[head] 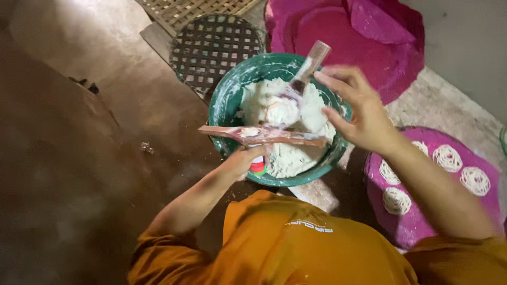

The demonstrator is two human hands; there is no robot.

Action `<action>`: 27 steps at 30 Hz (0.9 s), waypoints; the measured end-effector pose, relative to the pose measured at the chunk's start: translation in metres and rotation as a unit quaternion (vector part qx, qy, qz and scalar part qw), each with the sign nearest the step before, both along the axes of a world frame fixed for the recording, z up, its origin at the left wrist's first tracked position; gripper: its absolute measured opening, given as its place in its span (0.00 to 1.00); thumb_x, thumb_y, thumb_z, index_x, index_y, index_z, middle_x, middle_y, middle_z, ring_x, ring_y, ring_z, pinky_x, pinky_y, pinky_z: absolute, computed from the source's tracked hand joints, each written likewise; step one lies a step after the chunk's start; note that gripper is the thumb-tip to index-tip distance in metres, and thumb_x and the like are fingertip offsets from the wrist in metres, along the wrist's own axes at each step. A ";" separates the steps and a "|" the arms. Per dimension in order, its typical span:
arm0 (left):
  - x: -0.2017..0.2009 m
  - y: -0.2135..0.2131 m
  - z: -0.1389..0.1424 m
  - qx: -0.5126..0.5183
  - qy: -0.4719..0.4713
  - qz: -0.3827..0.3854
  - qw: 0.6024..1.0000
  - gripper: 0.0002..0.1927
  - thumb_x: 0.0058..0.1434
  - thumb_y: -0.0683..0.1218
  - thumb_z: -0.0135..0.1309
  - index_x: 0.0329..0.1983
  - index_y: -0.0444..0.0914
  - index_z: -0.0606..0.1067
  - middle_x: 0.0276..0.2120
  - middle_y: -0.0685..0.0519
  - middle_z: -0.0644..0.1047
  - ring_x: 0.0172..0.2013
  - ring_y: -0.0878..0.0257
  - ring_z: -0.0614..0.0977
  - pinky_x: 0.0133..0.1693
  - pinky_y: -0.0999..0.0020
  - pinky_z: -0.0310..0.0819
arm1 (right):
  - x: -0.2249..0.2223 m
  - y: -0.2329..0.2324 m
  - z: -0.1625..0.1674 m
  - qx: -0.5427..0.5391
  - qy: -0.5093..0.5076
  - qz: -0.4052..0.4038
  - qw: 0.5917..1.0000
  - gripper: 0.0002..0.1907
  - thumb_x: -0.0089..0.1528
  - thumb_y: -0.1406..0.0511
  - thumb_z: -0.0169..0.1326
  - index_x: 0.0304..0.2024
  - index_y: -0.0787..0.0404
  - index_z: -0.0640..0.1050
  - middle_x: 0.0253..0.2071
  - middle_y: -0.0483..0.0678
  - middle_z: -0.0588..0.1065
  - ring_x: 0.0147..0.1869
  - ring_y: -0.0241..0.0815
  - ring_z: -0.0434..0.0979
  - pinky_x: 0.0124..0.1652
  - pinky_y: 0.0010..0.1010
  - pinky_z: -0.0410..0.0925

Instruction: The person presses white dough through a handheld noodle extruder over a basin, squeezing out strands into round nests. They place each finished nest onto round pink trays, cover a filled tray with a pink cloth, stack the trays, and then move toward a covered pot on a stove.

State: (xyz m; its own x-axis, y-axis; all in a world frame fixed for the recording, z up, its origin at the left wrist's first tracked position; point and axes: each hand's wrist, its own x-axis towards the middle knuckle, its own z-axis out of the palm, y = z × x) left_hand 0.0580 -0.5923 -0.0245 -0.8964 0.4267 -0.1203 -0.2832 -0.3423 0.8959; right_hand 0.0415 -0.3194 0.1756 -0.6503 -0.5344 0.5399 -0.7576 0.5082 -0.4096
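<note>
A green bowl (224,105) full of white dough (288,158) stands in front of me. My left hand (243,161) grips a wooden press (264,135), holding its long dough-smeared handles across the bowl's near side. A small red, white and green cylinder (257,166) shows just under that hand. A pinkish spatula (311,63) stands tilted in the dough, its handle blurred. My right hand (359,113) hovers over the bowl's right rim with its fingers apart. Its fingertips are beside the spatula handle and nothing is clearly in its grasp.
A round magenta mat (422,216) at the right carries several coils of white noodle (448,157). More magenta mats (369,42) are stacked beyond the bowl. Dark lattice trays (211,47) lie at the back left on the brown floor (105,132).
</note>
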 end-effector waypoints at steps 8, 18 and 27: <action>-0.018 -0.031 0.028 -0.219 0.076 0.128 0.964 0.09 0.59 0.39 0.56 0.43 0.35 0.73 0.29 0.54 0.74 0.27 0.64 0.73 0.28 0.65 0.67 | -0.011 -0.052 -0.011 -0.120 -0.296 0.066 0.945 0.21 0.62 0.74 0.56 0.59 0.63 0.76 0.56 0.50 0.72 0.60 0.41 0.76 0.60 0.33 0.71; -0.025 -0.012 0.048 -0.284 0.209 0.255 0.900 0.18 0.56 0.38 0.59 0.50 0.35 0.73 0.40 0.51 0.82 0.41 0.63 0.83 0.44 0.68 0.77 | 0.007 -0.074 -0.050 -0.139 -0.107 -0.058 0.983 0.15 0.60 0.72 0.62 0.51 0.64 0.80 0.48 0.52 0.78 0.51 0.41 0.82 0.50 0.29 0.75; -0.024 0.013 0.068 -0.458 0.384 0.299 0.744 0.27 0.61 0.46 0.62 0.64 0.40 0.72 0.58 0.46 0.77 0.58 0.48 0.78 0.55 0.55 0.73 | 0.007 -0.099 -0.036 -0.012 0.014 -0.017 1.000 0.28 0.46 0.79 0.50 0.49 0.61 0.80 0.52 0.55 0.74 0.54 0.59 0.75 0.53 0.46 0.68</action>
